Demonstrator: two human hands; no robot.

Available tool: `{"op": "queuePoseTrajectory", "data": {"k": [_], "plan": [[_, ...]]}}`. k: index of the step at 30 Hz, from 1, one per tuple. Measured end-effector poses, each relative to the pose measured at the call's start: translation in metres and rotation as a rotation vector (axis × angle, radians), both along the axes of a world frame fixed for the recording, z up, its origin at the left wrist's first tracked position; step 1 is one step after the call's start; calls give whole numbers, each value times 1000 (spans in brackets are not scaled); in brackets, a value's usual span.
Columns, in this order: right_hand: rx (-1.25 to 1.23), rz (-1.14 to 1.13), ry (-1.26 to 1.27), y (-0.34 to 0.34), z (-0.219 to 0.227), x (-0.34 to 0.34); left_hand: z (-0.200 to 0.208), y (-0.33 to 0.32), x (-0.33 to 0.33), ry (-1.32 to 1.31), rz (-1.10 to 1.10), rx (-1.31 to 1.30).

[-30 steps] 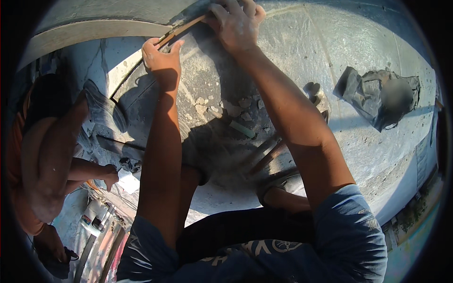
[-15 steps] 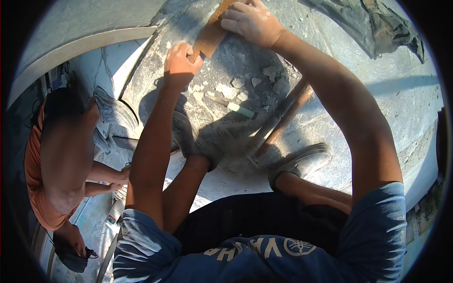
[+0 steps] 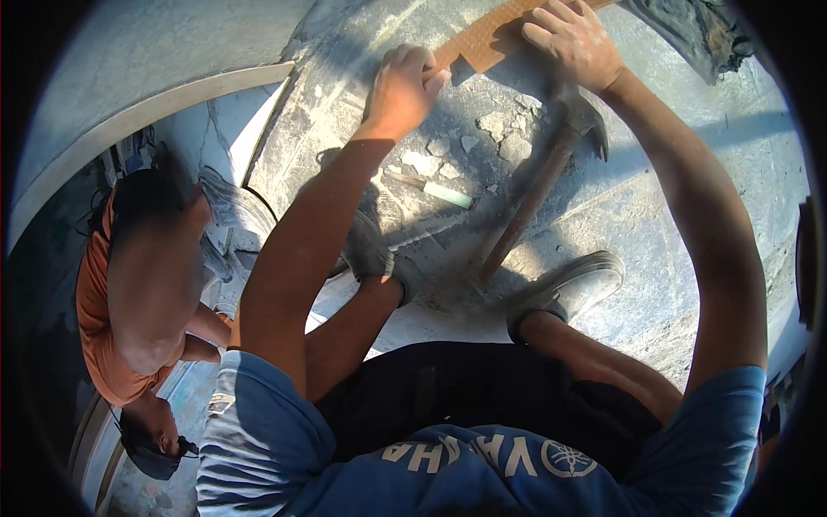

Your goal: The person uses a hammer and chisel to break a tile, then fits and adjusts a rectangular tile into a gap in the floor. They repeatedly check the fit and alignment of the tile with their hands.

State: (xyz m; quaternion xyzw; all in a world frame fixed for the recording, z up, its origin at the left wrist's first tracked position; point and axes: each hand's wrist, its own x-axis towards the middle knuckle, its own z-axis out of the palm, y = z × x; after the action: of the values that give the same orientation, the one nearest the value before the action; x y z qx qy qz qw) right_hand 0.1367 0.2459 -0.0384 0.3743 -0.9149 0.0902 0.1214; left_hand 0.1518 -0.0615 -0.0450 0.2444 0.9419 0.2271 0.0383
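Above the dusty floor (image 3: 663, 211), near the upper edge of the view, we see the brown strip (image 3: 485, 36) gripped at two places: the left hand (image 3: 405, 93) pinches its stepped end between thumb and fingers, and the right hand (image 3: 579, 45) curls over its edge farther along. We judge the strip loose and lifted; pale fragments (image 3: 495, 127) lie uncollected, and the hammer (image 3: 544, 170) and green-handled tool (image 3: 448, 195) rest unheld. How much remains we cannot tell.

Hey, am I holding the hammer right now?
No, the hammer lies on the ground while your left hand and right hand hold a brown strip.
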Motion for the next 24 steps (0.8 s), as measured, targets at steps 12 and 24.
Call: {"op": "queuePoseTrajectory", "data": {"k": [12, 24], "plan": [[104, -273, 48, 54, -35, 3, 90, -115, 49, -303, -667, -477], [-31, -696, -44, 25, 8, 39, 23, -65, 125, -99, -760, -170]]}}
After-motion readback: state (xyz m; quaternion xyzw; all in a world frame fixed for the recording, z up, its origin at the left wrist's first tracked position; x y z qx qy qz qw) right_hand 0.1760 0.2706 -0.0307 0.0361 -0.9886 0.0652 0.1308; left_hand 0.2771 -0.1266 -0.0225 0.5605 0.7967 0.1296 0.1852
